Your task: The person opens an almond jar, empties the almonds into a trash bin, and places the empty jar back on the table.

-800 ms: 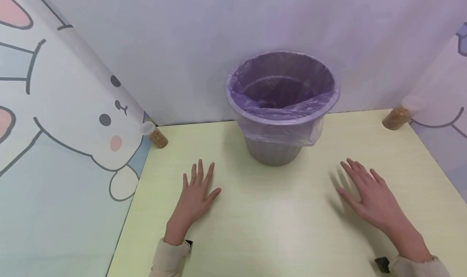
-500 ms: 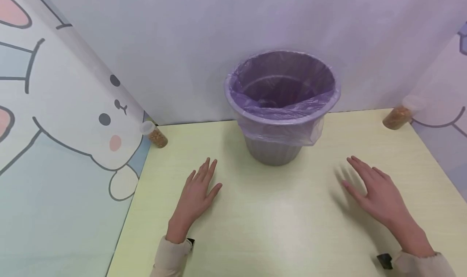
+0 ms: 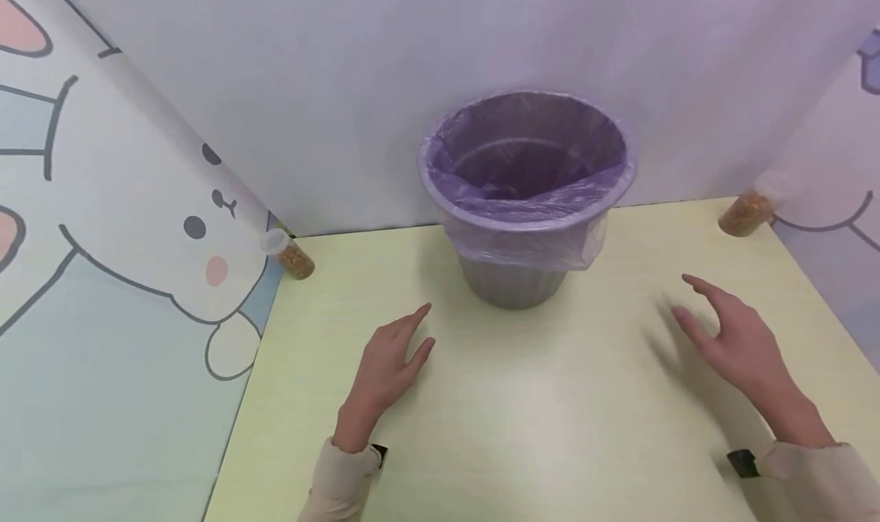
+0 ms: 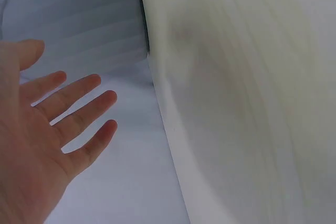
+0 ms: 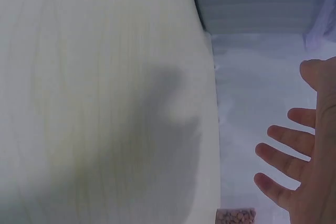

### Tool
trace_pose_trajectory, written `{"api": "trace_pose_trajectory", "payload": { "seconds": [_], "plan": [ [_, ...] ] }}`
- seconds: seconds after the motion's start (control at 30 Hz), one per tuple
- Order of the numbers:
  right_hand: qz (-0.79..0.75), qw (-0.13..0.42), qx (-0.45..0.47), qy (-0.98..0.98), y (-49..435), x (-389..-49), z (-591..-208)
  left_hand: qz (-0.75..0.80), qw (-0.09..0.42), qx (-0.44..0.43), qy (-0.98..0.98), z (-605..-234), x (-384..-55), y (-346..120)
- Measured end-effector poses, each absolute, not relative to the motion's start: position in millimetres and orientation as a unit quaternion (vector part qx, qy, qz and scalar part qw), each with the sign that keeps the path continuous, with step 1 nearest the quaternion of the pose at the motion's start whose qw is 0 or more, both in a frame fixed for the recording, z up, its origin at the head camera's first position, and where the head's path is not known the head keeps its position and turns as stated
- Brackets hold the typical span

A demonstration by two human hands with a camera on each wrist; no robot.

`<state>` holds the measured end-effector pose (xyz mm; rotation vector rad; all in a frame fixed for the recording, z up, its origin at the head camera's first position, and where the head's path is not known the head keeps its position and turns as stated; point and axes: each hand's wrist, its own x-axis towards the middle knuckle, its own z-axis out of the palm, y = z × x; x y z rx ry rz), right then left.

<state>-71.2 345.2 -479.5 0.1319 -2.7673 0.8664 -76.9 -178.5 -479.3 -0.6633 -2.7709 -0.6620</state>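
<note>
A grey trash bin (image 3: 512, 283) stands upright at the back middle of the table, lined with a thin purple plastic bag (image 3: 529, 210) folded over its rim. My left hand (image 3: 385, 361) hovers over the table, in front and to the left of the bin. In the left wrist view its fingers (image 4: 79, 119) are spread and relaxed, holding nothing. Off to the bin's right, my right hand (image 3: 742, 346) is raised above the tabletop, casting a shadow. The right wrist view shows its fingers (image 5: 283, 161) apart, with nothing between them. Neither hand touches the bin.
A small clear jar of brown bits (image 3: 294, 259) stands at the table's back left corner. A similar jar (image 3: 748, 210) is at the back right. Behind the pale yellow table (image 3: 522, 445) hangs a plain backdrop (image 3: 344, 102); cartoon-printed panels (image 3: 131, 224) flank the sides.
Both hands have turned from palm down to more sideways, thumbs toward the bin. The left hand has shifted right; the right hand has moved right and slightly farther away. The bin stands in place.
</note>
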Motion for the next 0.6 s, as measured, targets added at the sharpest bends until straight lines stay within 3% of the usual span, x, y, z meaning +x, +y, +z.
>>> {"api": "trace_pose_trajectory", "payload": {
  "seconds": [0.17, 0.6],
  "plan": [
    [0.324, 0.108, 0.014, -0.94, 356.5, -78.9, -476.5, -0.242, 0.113, -0.241, -0.933, -480.8, -79.2, -161.5],
    [0.37, 0.15, 0.01, -0.917, 380.8, -98.9, -476.3, -0.281, 0.097, -0.286, -0.911, -475.3, -87.5, -116.2]
  ]
}}
